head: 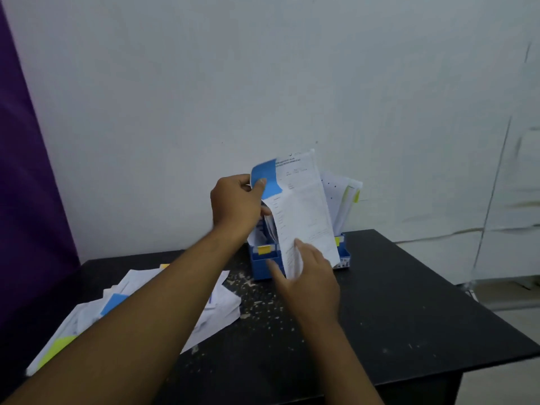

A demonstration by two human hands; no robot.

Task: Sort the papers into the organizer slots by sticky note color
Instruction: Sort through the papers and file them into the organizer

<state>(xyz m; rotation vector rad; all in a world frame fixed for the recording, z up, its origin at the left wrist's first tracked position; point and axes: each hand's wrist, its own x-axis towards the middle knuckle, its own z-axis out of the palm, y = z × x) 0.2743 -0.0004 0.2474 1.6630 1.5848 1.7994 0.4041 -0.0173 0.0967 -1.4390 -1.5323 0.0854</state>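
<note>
A printed white paper (pixel 304 206) with a blue sticky note (pixel 267 178) at its top left corner stands upright over the blue organizer (pixel 263 263) at the back of the black table. My left hand (pixel 236 204) pinches the paper's top corner at the sticky note. My right hand (pixel 306 276) holds the paper's lower edge between thumb and fingers in front of the organizer. More papers with yellow notes (pixel 349 197) stand in the organizer's right side. A yellow label (pixel 264 249) marks its left front.
A loose pile of papers (pixel 222 305) lies on the table's left, under my left forearm, with a blue note (pixel 114 302) and a yellow note (pixel 55 350) showing. The black table (pixel 394 317) has speckled debris at its middle. A white wall stands behind; a purple curtain hangs at left.
</note>
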